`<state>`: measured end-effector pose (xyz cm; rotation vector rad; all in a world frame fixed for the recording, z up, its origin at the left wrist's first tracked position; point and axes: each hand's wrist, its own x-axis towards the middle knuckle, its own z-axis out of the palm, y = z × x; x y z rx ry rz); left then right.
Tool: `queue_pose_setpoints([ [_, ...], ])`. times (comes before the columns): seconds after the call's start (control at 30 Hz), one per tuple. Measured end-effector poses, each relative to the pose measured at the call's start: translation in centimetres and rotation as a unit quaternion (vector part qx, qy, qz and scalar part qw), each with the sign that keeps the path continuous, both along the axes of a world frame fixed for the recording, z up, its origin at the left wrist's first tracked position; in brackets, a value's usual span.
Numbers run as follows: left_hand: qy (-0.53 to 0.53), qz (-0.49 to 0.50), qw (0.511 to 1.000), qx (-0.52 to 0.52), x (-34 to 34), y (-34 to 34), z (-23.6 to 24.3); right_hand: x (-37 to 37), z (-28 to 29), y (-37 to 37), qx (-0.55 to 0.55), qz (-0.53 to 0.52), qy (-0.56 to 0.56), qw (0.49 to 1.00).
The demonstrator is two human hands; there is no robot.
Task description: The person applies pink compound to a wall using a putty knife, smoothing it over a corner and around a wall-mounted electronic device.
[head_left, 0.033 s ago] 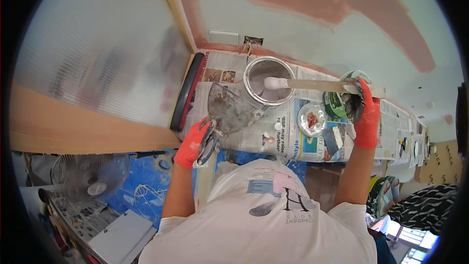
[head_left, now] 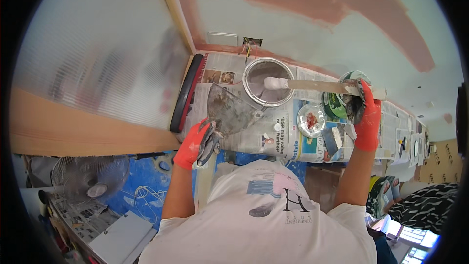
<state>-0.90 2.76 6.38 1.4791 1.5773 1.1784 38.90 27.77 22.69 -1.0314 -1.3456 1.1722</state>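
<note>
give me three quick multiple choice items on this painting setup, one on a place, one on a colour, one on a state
1. Where does the paint can stand?
A. on newspaper by the wall
B. on the blue sheet
C. on the fan

2. What colour are the gloves on the left hand and right hand?
A. blue
B. red-orange
C. white

3. What state is the stir stick in?
A. lying dry on the floor
B. snapped in two
C. its coated end over the open can, held by the right hand

Answers: 1 A, newspaper shows under and around the can. 2 B, both gloves are red-orange. 3 C, the pale coated tip is over the can, the right hand gripping the far end.
</note>
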Motion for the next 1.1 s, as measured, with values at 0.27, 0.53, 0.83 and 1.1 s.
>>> queue_pose_setpoints([
  [0.27, 0.023, -0.034, 0.999, -0.021, -1.1, 0.7, -2.1, 5.0, -1.7, -0.8, 0.009, 0.004, -0.06, 0.998],
  [0.53, 0.026, -0.083, 0.995, 0.046, -1.0, 2.3, -0.3, 0.6, 2.6, -3.4, -0.085, -0.084, 0.107, 0.987],
  [0.83, 0.145, -0.107, 0.983, 0.031, 0.4, 7.9, 3.4, 1.9, 4.8, -3.2, -0.045, -0.047, 0.241, 0.968],
  [1.1, 0.097, -0.106, 0.988, 0.055, 1.8, 11.1, 2.8, 1.9, 2.8, -4.6, -0.07, 0.002, 0.167, 0.983],
])
